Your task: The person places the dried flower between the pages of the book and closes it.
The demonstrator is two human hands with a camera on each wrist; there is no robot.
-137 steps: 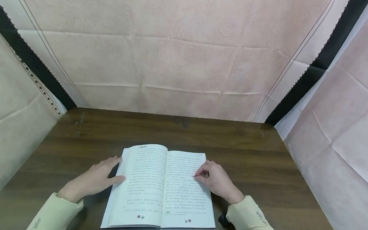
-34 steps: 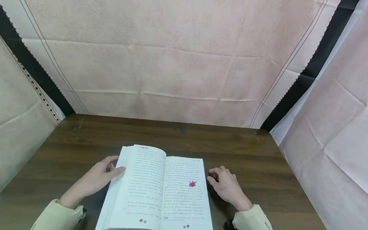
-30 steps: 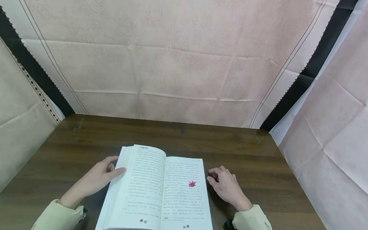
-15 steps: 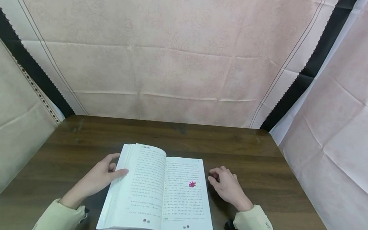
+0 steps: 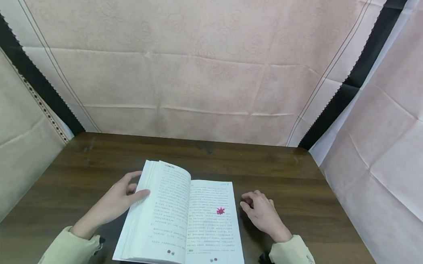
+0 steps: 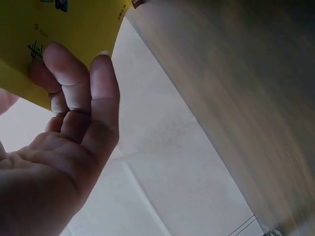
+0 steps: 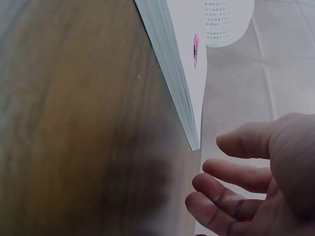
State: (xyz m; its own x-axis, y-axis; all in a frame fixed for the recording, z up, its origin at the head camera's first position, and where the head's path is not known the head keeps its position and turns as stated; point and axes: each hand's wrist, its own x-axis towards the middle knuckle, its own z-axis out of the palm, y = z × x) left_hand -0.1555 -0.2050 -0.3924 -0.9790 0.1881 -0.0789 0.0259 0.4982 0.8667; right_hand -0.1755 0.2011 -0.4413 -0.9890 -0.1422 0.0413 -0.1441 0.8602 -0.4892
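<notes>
An open book [image 5: 170, 218] lies on the brown table, its left half raised off the wood. My left hand [image 5: 118, 197] grips that half at its outer edge, thumb on the printed page. In the left wrist view, the fingers [image 6: 104, 86] lie against the book's yellow cover [image 6: 81, 22]. On the right page sits a small, flat magenta flower-like piece [image 5: 220, 211]. Just beyond the right page's edge, my right hand [image 5: 262, 216] rests loosely curled by the table, apart from the book; nothing shows between its fingers [image 7: 236, 174].
The dark wooden table [image 5: 209, 160] reaches back to a pale pink cloth [image 5: 186, 66] hanging behind it. More cloth drapes at both sides, with black bands [image 5: 349, 86] at the corners. Light green sleeves [image 5: 294, 258] cover both forearms.
Earlier my right fingers pinched a small thing over the right page; they then withdrew right, leaving the magenta piece there. Lately my left hand has lifted the book's left half higher and slightly inward.
</notes>
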